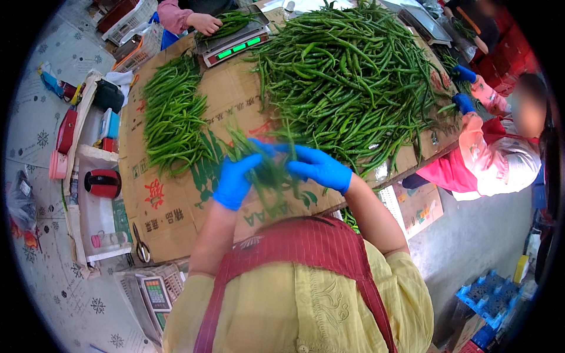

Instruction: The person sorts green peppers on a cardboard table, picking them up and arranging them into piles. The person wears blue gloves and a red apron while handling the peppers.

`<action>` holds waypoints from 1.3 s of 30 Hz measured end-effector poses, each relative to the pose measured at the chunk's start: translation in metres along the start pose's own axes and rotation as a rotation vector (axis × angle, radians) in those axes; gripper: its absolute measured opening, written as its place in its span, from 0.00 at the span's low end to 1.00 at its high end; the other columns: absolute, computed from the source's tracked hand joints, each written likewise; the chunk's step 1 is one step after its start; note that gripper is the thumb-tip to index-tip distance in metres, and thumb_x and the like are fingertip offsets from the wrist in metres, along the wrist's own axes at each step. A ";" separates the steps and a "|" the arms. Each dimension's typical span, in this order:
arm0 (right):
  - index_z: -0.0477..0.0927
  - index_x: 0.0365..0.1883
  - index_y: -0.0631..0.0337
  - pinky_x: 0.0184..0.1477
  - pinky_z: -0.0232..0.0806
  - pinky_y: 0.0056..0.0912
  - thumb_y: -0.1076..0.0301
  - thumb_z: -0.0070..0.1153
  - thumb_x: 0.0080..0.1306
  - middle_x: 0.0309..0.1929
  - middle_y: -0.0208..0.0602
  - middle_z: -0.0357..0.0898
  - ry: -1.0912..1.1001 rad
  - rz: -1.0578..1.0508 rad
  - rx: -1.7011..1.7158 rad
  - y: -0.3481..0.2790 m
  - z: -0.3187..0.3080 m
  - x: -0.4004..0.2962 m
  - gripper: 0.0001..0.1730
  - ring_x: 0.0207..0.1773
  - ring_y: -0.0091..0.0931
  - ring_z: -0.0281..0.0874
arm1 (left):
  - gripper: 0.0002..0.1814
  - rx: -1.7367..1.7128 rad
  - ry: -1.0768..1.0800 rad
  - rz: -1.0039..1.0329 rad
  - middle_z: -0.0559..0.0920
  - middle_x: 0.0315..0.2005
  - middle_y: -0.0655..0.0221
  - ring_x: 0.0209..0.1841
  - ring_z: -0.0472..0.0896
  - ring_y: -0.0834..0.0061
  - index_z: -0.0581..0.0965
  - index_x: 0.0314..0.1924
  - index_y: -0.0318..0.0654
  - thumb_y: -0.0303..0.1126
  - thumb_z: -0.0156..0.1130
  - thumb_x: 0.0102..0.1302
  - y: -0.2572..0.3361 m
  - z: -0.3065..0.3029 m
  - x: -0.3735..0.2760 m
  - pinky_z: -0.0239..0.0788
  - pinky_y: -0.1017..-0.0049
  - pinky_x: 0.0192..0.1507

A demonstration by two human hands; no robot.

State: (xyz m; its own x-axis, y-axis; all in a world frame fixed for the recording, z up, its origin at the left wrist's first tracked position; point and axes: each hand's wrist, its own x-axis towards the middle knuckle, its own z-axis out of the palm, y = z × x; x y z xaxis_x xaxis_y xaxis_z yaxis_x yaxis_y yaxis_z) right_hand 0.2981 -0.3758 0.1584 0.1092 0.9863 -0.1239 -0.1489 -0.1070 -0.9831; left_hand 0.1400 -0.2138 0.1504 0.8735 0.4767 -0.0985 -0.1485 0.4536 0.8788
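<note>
My left hand (238, 176), in a blue glove, grips a bunch of long green chili peppers (265, 172) above the cardboard-covered table (176, 238); the bunch is blurred by motion. Also gloved in blue, my right hand (315, 167) is at the right side of the bunch, its fingers curled near some peppers; blur hides whether it grips any. A large heap of green chili peppers (348, 79) lies beyond my right hand. To the left is a smaller pile of peppers (174, 119), laid roughly side by side.
Another person's hand (205, 23) rests on peppers on a digital scale (238, 46). A person in blue gloves (463, 103) works at the table's right edge. Scissors (141, 245) lie at the near left corner. Left of the table, a white shelf (95, 220) holds a red-and-black mug (103, 183).
</note>
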 end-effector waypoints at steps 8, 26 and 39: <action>0.62 0.64 0.62 0.36 0.71 0.26 0.69 0.46 0.69 0.47 0.38 0.75 0.255 -0.146 -0.070 0.002 0.016 0.028 0.25 0.34 0.21 0.74 | 0.18 0.161 0.095 -0.054 0.80 0.41 0.67 0.42 0.79 0.74 0.74 0.51 0.33 0.25 0.60 0.59 -0.003 0.028 0.005 0.71 0.76 0.45; 0.79 0.34 0.59 0.25 0.63 0.19 0.57 0.47 0.69 0.24 0.28 0.76 -0.007 0.244 0.097 0.024 0.027 0.003 0.15 0.23 0.16 0.70 | 0.18 -0.218 0.339 0.399 0.76 0.47 0.68 0.50 0.74 0.70 0.70 0.54 0.42 0.22 0.56 0.63 0.003 -0.039 0.005 0.66 0.66 0.58; 0.79 0.41 0.62 0.33 0.67 0.20 0.60 0.48 0.69 0.29 0.29 0.78 0.041 0.338 0.085 0.079 0.037 0.008 0.14 0.30 0.18 0.74 | 0.12 -0.829 0.419 0.406 0.80 0.40 0.66 0.44 0.78 0.71 0.77 0.44 0.38 0.37 0.53 0.69 -0.033 -0.230 -0.061 0.73 0.68 0.48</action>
State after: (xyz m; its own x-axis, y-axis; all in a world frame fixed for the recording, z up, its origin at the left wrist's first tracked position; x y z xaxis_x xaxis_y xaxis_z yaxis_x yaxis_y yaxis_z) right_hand 0.2510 -0.3719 0.0846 0.0793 0.8908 -0.4474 -0.2643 -0.4140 -0.8711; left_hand -0.0148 -0.0846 0.0201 0.4760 0.8647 -0.1605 -0.8123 0.5022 0.2966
